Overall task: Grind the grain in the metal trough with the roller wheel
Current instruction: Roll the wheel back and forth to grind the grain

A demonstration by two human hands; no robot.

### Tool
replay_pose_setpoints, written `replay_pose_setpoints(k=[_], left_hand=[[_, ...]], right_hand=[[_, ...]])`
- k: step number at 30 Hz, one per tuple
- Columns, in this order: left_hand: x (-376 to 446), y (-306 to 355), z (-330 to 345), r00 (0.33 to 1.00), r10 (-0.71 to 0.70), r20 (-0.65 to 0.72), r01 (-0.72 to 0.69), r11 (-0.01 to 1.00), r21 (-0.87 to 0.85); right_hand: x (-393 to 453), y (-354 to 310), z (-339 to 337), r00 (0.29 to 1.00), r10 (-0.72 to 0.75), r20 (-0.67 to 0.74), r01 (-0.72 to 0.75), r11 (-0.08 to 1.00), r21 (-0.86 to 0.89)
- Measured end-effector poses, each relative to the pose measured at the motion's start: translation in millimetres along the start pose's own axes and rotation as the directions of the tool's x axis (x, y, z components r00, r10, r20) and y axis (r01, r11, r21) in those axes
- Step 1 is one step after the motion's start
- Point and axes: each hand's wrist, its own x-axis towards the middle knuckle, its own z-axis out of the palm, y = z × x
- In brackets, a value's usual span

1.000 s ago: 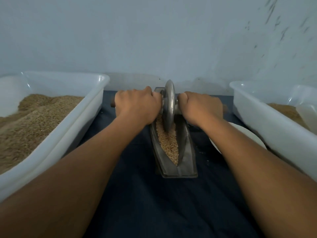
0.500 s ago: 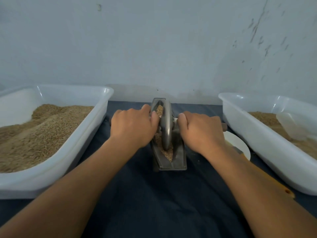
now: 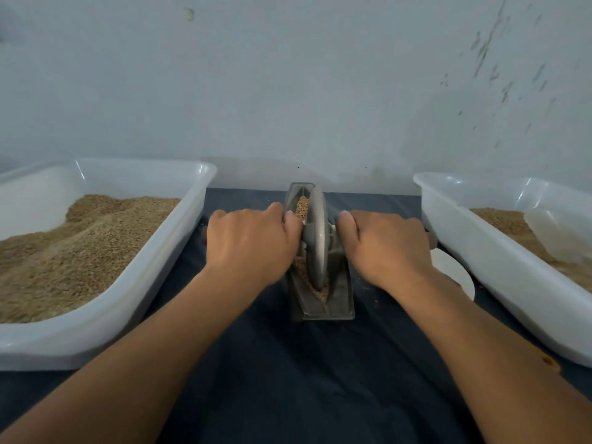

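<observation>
Here, roller wheel [image 3: 315, 238] upright in trough [image 3: 339, 302], between gripping hands [image 3: 253, 241]

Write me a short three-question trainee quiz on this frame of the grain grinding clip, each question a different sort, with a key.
1. True or false: the wheel stands on edge inside the metal trough.
2. Multiple choice: what does each hand grip? A) the trough's rim B) the wheel's handle, one hand on each side C) a tub's edge
3. Fill in: the left tub holds a heap of ____.

Key
1. True; grain shows in the trough ahead of and behind the wheel.
2. B; the left hand and right hand curl round the handle on either side of the wheel.
3. Grain.
</observation>
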Motion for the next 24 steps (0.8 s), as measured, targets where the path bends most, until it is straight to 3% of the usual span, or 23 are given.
replay_pose_setpoints(k=[8, 16, 24], left_hand=[[30.7, 1.5, 25.3, 0.998, 0.002, 0.068, -0.005, 0.999, 0.035], [70.1, -9.0, 46.2, 0.966, -0.083, 0.246, 0.089, 0.996, -0.016], [98.2, -6.8, 61.5, 0.968, -0.136, 0.211, 0.147, 0.988, -0.036]], right_hand=[[33.7, 5.8, 29.3, 0.997, 0.037, 0.07, -0.039, 0.999, 0.024], [73.4, 8.3, 43.6, 0.992, 0.045, 0.118, -0.048, 0.999, 0.024], [108.3, 18.8, 59.9, 0.974, 0.096, 0.206, -0.119, 0.988, 0.102]])
